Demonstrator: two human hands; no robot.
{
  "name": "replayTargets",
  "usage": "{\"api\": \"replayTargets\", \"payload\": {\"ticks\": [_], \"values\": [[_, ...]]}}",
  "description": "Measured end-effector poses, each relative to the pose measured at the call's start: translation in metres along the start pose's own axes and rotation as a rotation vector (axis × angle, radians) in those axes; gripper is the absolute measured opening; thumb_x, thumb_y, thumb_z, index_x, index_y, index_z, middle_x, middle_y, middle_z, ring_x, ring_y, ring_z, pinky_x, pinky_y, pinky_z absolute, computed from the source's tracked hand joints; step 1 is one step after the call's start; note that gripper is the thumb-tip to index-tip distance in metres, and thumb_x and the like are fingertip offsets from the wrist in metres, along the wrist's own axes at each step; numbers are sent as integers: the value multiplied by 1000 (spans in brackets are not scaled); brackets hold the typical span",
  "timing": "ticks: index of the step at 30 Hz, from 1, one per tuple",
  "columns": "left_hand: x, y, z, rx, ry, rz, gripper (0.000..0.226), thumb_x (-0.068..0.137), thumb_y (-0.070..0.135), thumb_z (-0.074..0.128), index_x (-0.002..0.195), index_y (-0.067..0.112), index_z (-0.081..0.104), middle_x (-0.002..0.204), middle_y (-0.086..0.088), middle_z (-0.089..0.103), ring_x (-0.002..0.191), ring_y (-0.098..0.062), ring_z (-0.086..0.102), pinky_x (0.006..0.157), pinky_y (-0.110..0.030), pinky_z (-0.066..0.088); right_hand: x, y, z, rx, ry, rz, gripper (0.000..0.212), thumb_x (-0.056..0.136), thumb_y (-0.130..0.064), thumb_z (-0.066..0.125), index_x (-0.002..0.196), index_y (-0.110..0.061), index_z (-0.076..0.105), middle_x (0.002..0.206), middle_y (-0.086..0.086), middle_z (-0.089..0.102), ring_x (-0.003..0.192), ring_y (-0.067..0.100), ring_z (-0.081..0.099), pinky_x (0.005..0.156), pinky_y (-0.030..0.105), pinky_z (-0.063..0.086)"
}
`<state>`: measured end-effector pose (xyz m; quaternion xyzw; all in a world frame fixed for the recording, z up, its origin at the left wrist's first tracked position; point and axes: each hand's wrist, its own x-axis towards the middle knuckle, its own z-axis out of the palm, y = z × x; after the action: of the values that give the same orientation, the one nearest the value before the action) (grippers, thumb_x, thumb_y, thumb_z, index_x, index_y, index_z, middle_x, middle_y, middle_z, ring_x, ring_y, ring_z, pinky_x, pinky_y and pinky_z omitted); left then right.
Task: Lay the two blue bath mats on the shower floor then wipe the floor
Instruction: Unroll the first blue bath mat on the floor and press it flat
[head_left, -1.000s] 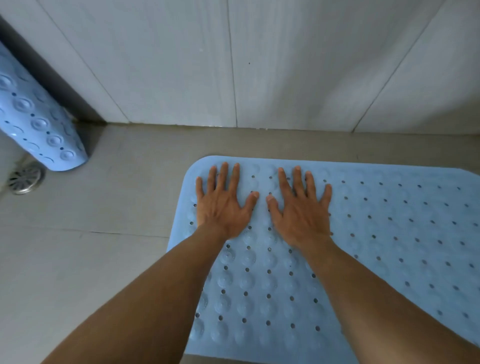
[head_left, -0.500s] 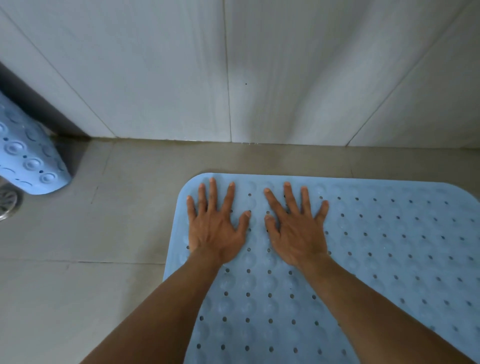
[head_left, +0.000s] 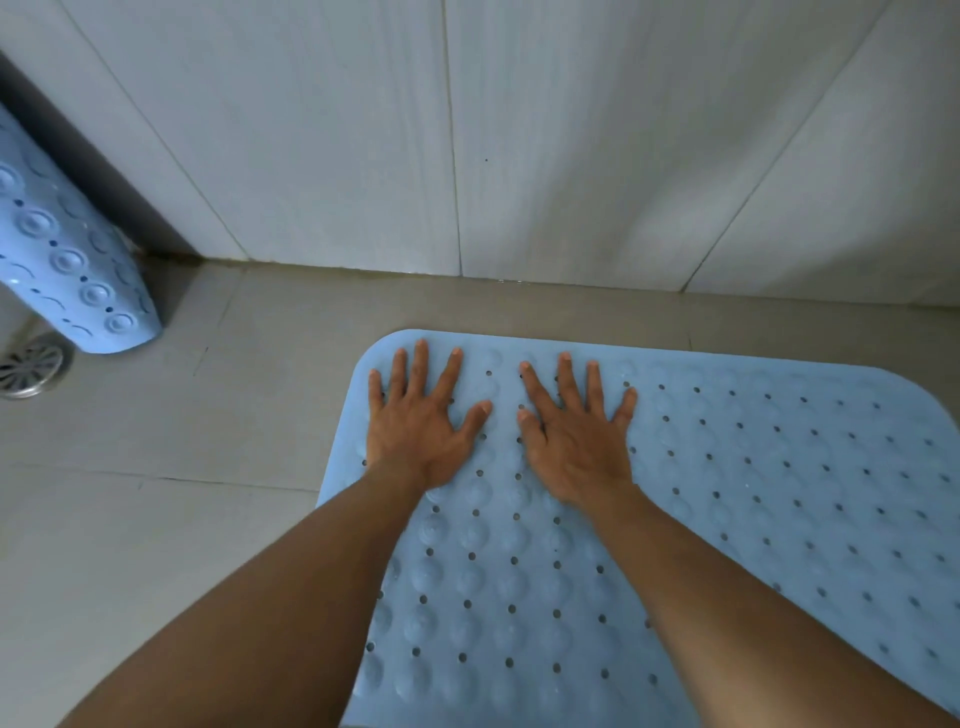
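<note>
Blue perforated bath mat (head_left: 753, 493) flat on the beige shower floor (head_left: 156, 545), far edge near the grey wall tiles (head_left: 571, 130) but apart from them. Palm-down near the mat's far left corner, left hand (head_left: 415, 436), fingers (head_left: 420, 364) straight and spread wide, pressed on the rubber, gripping nothing. Just beside it and not touching, right hand (head_left: 579, 447), likewise flat, fingers (head_left: 567, 376) splayed, thumbs turned toward each other. At far left, second blue bath mat (head_left: 67, 260), curled, suction cups outward, standing by the wall corner, just beside a round metal floor drain (head_left: 31, 364).
</note>
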<state>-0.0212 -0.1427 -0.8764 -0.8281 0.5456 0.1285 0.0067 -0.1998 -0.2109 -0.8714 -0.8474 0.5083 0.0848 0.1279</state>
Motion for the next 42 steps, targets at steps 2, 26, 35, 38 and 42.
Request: {"api": "replayTargets", "payload": {"ticks": [2,26,35,38,42], "values": [[2,1,-4,17,-41,-5,77,91,76,10,155,42,-17,165,-2,-22,152,-25,-19,121,-53,-11,3,2,-5,50,-51,-7,57,102,-53,14,154,-47,-10,165,-2,-20,150,26,-23,114,65,-17],[-7,274,26,-25,-26,260,58,102,55,7,158,42,-1,168,-1,-8,153,-31,-13,117,-65,-8,-67,281,-36,11,73,183,58,99,-62,20,154,-46,15,164,-2,15,147,29,15,114,65,15],[-4,281,43,68,13,197,76,86,81,-3,154,49,-12,167,4,-11,152,-32,-14,116,-67,-8,-56,303,-18,-35,89,129,59,96,-69,7,151,-55,-11,165,-7,-17,152,26,-12,111,75,-4],[-4,282,44,82,8,192,79,83,84,-5,154,49,-11,168,4,-11,152,-32,-14,115,-68,-7,-53,304,-20,-32,70,116,59,97,-67,6,151,-53,-14,166,-6,-15,152,27,-13,111,74,-3],[-4,283,44,44,24,181,67,91,74,-3,154,51,-9,168,4,-7,153,-30,-13,116,-67,-6,-52,306,-18,-23,85,115,63,95,-70,7,152,-51,-11,167,-2,-11,152,27,-13,112,71,-8]]}}
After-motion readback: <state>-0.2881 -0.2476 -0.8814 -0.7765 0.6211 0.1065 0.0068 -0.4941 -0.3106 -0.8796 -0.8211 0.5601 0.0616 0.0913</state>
